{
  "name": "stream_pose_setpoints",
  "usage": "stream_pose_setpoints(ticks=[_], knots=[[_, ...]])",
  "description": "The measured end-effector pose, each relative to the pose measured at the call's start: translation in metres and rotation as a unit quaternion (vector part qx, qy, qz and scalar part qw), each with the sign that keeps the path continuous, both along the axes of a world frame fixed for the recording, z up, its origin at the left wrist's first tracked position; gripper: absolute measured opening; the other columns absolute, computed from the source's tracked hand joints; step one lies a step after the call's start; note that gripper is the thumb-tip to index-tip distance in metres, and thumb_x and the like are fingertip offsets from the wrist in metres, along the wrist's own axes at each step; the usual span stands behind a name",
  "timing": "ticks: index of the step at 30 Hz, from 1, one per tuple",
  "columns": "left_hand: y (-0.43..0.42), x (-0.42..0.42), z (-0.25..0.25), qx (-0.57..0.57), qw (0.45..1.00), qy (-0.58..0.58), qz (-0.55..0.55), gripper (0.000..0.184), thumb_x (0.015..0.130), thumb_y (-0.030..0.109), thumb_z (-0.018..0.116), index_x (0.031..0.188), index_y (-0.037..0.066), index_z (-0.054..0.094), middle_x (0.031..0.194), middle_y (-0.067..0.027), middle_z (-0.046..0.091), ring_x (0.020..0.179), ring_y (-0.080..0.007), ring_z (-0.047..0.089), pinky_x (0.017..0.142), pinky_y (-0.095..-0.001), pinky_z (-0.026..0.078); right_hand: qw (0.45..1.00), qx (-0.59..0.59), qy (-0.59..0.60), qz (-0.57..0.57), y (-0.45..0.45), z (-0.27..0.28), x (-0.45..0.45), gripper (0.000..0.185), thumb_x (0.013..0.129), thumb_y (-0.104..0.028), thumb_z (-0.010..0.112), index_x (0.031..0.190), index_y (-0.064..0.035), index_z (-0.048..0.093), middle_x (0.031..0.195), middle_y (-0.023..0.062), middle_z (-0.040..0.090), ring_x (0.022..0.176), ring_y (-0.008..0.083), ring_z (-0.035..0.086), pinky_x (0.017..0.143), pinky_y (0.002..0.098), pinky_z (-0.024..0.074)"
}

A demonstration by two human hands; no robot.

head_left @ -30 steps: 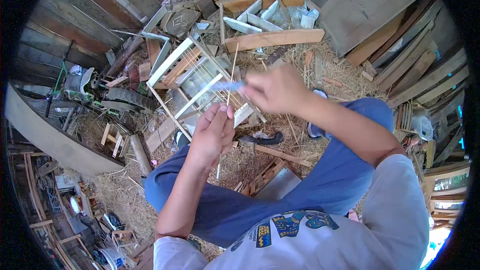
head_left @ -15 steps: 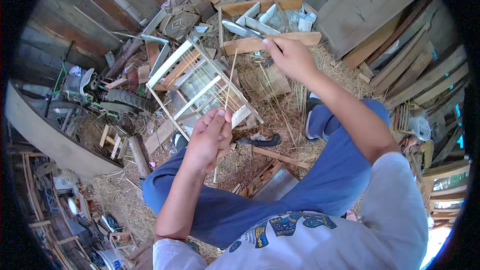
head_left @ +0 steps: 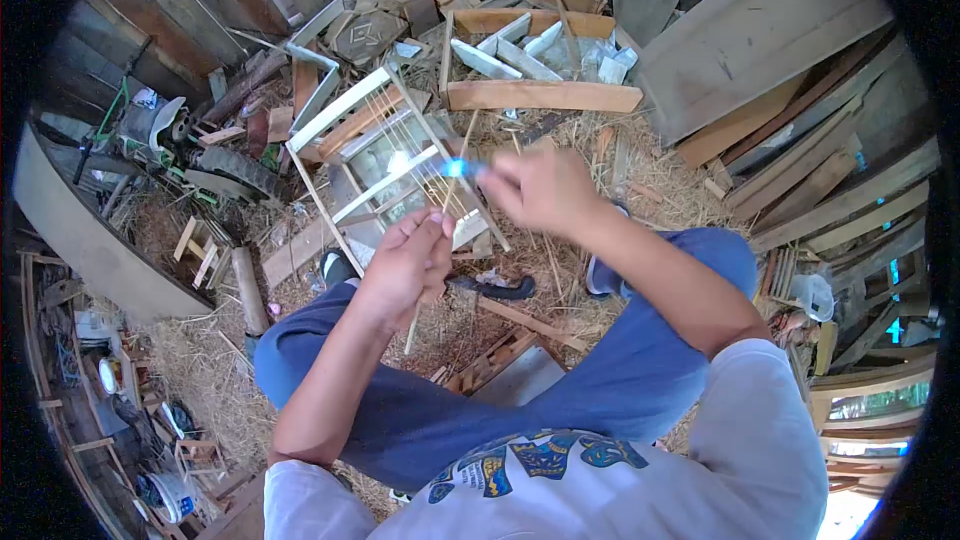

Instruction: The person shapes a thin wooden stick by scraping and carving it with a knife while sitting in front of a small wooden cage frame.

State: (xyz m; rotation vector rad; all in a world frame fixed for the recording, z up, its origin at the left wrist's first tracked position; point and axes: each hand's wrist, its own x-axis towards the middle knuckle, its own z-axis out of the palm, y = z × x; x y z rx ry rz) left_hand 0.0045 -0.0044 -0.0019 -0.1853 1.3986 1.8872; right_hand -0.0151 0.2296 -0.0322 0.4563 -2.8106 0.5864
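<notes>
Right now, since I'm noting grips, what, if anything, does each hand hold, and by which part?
Left hand: the stick, near its middle. Right hand: the knife, blurred, by its handle end.

Shirt point(head_left: 640, 500): pale, off-white to light grey, short-sleeved, loose, softly creased. Left sleeve point(head_left: 305, 502): plain, ending near the elbow. Right sleeve point(head_left: 748, 395): matching, wide, greyer in shade. Print point(head_left: 543, 458): on the shirt's front, a curved row of patches, mostly dark blue with yellow; one tapering, one rounded; a small blue mark at the left end; fine lettering alongside, too small to read. Trousers point(head_left: 640, 340): one pair, blue, plain, long-legged, creased, darker in the shaded folds. Left shoe point(head_left: 336, 266): dark, with white. Right shoe point(head_left: 597, 278): partly hidden, pale edge showing. Left hand point(head_left: 408, 255), right hand point(head_left: 548, 192): bare; forearms likewise.
</notes>
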Motion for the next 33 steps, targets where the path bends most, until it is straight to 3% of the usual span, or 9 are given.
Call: stream_pose_setpoints(ticks=[4, 6, 7, 8, 10, 13, 17, 25, 33], knots=[[0.002, 0.005, -0.001, 0.004, 0.999, 0.016, -0.038, 0.022, 0.111, 0.028, 0.043, 0.097, 0.016, 0.055, 0.063, 0.0089, 0.034, 0.044, -0.0028, 0.023, 0.038, -0.0231, 0.018, 0.976, -0.077, -0.095, -0.179, 0.055, -0.021, -0.056, 0.046, 0.102, -0.048, 0.052, 0.087, -0.0078, 0.069, 0.070, 0.0190, 0.066, 0.071, 0.0350, 0.070, 0.066, 0.0472, 0.0544], [0.003, 0.008, -0.004, 0.025, 0.999, 0.039, -0.028, 0.022, 0.111, 0.028, 0.044, 0.100, 0.015, 0.056, 0.063, 0.0084, 0.036, 0.044, -0.0030, 0.024, 0.039, -0.0232, 0.019, 0.944, -0.258, -0.065, -0.196, 0.063, -0.019, -0.061, 0.051, 0.107, -0.045, 0.050, 0.070, -0.0106, 0.052, 0.062, 0.0053, 0.055, 0.058, 0.0165, 0.058, 0.056, 0.0362, 0.0451], [0.002, 0.008, -0.007, -0.004, 0.995, 0.094, -0.020, 0.022, 0.111, 0.028, 0.044, 0.101, 0.014, 0.057, 0.064, 0.0083, 0.037, 0.044, -0.0030, 0.025, 0.039, -0.0232, 0.020, 0.948, -0.247, -0.067, -0.189, 0.056, -0.008, -0.057, 0.051, 0.107, -0.045, 0.050, 0.070, -0.0106, 0.052, 0.062, 0.0053, 0.055, 0.058, 0.0165, 0.058, 0.056, 0.0362, 0.0451], [0.001, 0.007, -0.010, -0.035, 0.988, 0.149, -0.010, 0.021, 0.111, 0.027, 0.044, 0.102, 0.013, 0.058, 0.064, 0.0082, 0.038, 0.044, -0.0030, 0.026, 0.040, -0.0232, 0.020, 0.893, -0.377, -0.157, -0.188, 0.044, 0.001, -0.048, 0.044, 0.107, -0.045, 0.051, 0.077, -0.0125, 0.052, 0.062, 0.0005, 0.048, 0.054, 0.0129, 0.049, 0.052, 0.0328, 0.0394], [0.003, 0.004, -0.011, -0.039, 0.987, 0.153, 0.000, 0.021, 0.111, 0.026, 0.045, 0.104, 0.012, 0.058, 0.064, 0.0079, 0.041, 0.045, -0.0029, 0.029, 0.040, -0.0231, 0.021, 0.708, -0.601, -0.326, -0.178, 0.016, 0.017, -0.027, 0.033, 0.107, -0.045, 0.053, 0.091, -0.0163, 0.052, 0.061, -0.0089, 0.034, 0.047, 0.0056, 0.031, 0.043, 0.0261, 0.0282], [0.006, 0.003, -0.018, -0.032, 0.978, 0.207, -0.014, 0.020, 0.111, 0.025, 0.046, 0.104, 0.010, 0.058, 0.064, 0.0076, 0.041, 0.046, -0.0027, 0.030, 0.040, -0.0230, 0.022, 0.679, -0.646, -0.339, -0.082, 0.000, 0.018, -0.018, 0.027, 0.105, -0.040, 0.058, 0.099, -0.0154, 0.051, 0.061, -0.0096, 0.033, 0.046, 0.0037, 0.031, 0.042, 0.0233, 0.0273], [0.008, 0.007, -0.017, -0.012, 0.971, 0.237, -0.019, 0.020, 0.110, 0.023, 0.045, 0.104, 0.009, 0.058, 0.065, 0.0076, 0.041, 0.047, -0.0026, 0.030, 0.041, -0.0232, 0.023, 0.703, -0.634, -0.317, -0.053, -0.015, 0.026, -0.005, 0.019, 0.105, -0.030, 0.062, 0.102, -0.0133, 0.053, 0.061, -0.0096, 0.036, 0.045, 0.0036, 0.032, 0.044, 0.0231, 0.0286], [0.010, 0.009, -0.017, -0.037, 0.956, 0.292, -0.002, 0.013, 0.108, 0.013, 0.051, 0.104, 0.005, 0.060, 0.081, 0.0063, 0.050, 0.071, -0.0019, 0.043, 0.063, -0.0216, 0.036, 0.695, -0.654, -0.296, -0.040, -0.010, 0.024, -0.005, 0.019, 0.099, -0.024, 0.071, 0.101, -0.0130, 0.056, 0.059, -0.0088, 0.042, 0.045, 0.0040, 0.036, 0.044, 0.0244, 0.0289], [0.008, 0.008, -0.016, -0.048, 0.955, 0.291, -0.009, 0.010, 0.107, 0.011, 0.053, 0.105, 0.005, 0.060, 0.084, 0.0071, 0.051, 0.075, -0.0014, 0.044, 0.064, -0.0210, 0.036, 0.702, -0.651, -0.287, -0.037, -0.007, 0.031, -0.004, 0.018, 0.099, -0.022, 0.071, 0.100, -0.0128, 0.057, 0.060, -0.0092, 0.042, 0.045, 0.0032, 0.035, 0.044, 0.0242, 0.0270]])
